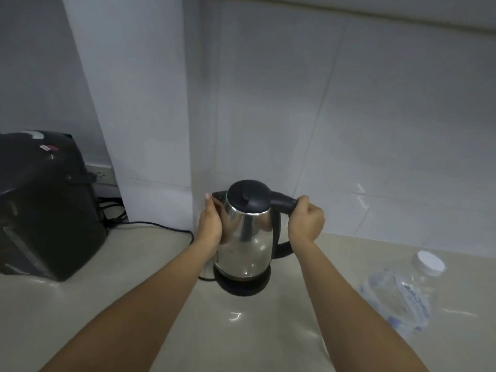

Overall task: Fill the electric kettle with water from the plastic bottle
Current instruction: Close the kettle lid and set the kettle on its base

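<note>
Beige glossy countertop (134,304) carries a clear plastic bottle with a white cap (402,294) at right. Beyond, the left hand (210,224) presses flat against a steel electric kettle with a black lid (245,237) on its base; the right hand (306,220) is clenched around its handle.
</note>
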